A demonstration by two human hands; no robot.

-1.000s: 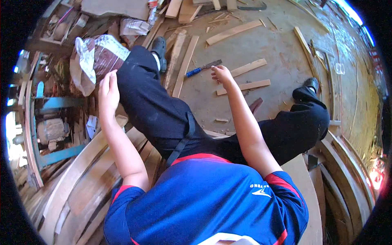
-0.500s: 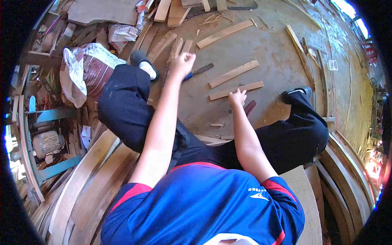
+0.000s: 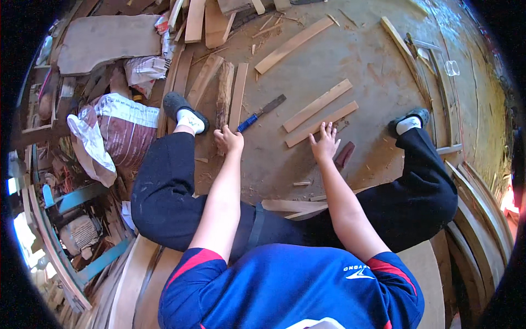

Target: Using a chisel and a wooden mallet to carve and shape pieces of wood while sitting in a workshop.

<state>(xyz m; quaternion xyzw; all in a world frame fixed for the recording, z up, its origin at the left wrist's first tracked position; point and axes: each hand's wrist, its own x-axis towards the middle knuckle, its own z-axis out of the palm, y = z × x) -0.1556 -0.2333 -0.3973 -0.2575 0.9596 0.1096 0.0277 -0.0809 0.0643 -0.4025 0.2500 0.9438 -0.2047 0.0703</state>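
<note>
My left hand has its fingers curled at the near end of a rough, bark-edged wood strip; whether it grips the strip or something smaller is hidden. Beside it lies a smooth narrow board. A chisel-like tool with a blue handle and dark flat blade rests on the floor just right of that hand. My right hand is open, fingers spread, its tips at a slim wooden slat. A second slat lies beyond, roughly parallel. Next to my right wrist is a reddish-brown piece.
Another board lies farther off. Planks pile up at the far left, near a wide slab. A printed sack stands left of my leg. A motor sits in a blue frame at left. Long timber lies at right.
My left hand has come back toward me, from above the floor to the rough strip's near end. My right hand's fingers have spread at the slat. The view has shifted.
</note>
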